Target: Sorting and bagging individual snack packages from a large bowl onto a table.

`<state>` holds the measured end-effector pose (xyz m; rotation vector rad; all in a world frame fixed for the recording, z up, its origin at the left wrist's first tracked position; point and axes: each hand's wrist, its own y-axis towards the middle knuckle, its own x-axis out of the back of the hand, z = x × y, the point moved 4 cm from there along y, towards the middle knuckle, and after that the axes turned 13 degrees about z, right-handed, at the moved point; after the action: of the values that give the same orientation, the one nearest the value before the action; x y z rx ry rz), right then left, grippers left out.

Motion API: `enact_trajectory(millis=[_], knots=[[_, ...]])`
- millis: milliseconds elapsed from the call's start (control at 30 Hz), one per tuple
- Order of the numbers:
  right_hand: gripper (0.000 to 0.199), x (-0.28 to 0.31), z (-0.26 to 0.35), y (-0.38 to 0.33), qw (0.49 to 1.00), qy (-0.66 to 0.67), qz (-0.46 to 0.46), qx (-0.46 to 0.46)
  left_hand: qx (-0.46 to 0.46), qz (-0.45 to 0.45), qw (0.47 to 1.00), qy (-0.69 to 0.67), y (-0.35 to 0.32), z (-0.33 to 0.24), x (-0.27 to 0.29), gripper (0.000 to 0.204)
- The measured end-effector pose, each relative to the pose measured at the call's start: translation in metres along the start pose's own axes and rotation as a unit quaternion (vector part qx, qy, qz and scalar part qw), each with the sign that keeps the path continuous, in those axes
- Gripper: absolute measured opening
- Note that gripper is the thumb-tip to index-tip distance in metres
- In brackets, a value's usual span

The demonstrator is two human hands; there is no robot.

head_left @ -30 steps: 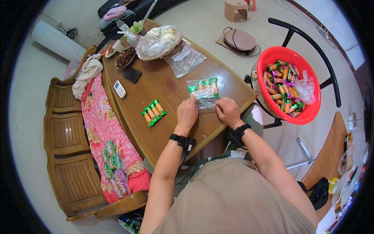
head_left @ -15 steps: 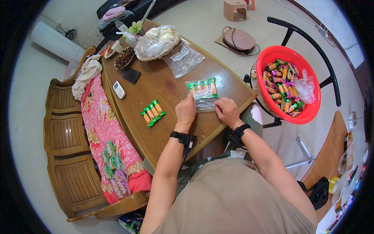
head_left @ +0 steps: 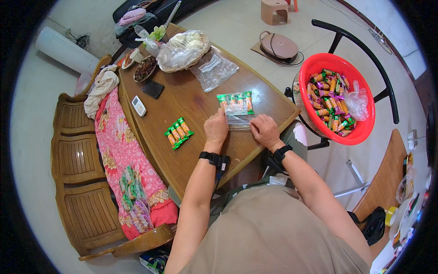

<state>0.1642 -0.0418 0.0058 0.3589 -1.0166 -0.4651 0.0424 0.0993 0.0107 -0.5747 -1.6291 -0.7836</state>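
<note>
A clear plastic bag (head_left: 237, 119) lies flat on the wooden table near its right end, with several green-and-orange wrapped snack packets (head_left: 235, 99) in a row inside its far part. My left hand (head_left: 216, 129) is closed at the bag's left edge, its fingertips on the film. At the near right corner my right hand (head_left: 265, 132) is curled, thumb and fingers pinched on the bag's edge. Both wrists wear black bands. To the left of my left hand, several more of these packets (head_left: 179, 133) lie side by side on the bare wood.
On the right a red basin (head_left: 370, 109) full of wrapped snacks stands by a black-framed chair (head_left: 391, 86). Farther back on the table (head_left: 196, 107) are an empty clear bag (head_left: 213, 71), a covered basket (head_left: 185, 50), a dark pouch (head_left: 153, 89) and a white remote (head_left: 138, 105). Filled bags (head_left: 132, 189) lie on the bench.
The near part of the bag has shifted and flattened slightly under my hands. Both hands stay at almost the same places on its edges.
</note>
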Motion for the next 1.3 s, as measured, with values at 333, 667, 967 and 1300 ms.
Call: enact_trajectory(millis=[333, 667, 967, 1300], knots=[[0.012, 0.0, 0.001, 0.0, 1.0, 0.001, 0.006, 0.005, -0.022, 0.014, 0.999, -0.036, -0.003, 0.0, 0.011, 0.016], [0.013, 0.002, 0.002, -0.001, 0.999, 0.006, -0.004, 0.036, -0.15, -0.044, 0.987, -0.04, -0.008, -0.029, 0.026, 0.041], [0.022, 0.001, -0.003, -0.001, 1.0, -0.008, -0.001, -0.023, -0.127, -0.044, 0.988, -0.08, -0.011, -0.025, 0.021, 0.036], [0.02, -0.002, 0.002, 0.0, 1.0, 0.017, -0.003, -0.006, -0.144, -0.047, 0.984, -0.095, -0.024, -0.017, 0.023, 0.039]])
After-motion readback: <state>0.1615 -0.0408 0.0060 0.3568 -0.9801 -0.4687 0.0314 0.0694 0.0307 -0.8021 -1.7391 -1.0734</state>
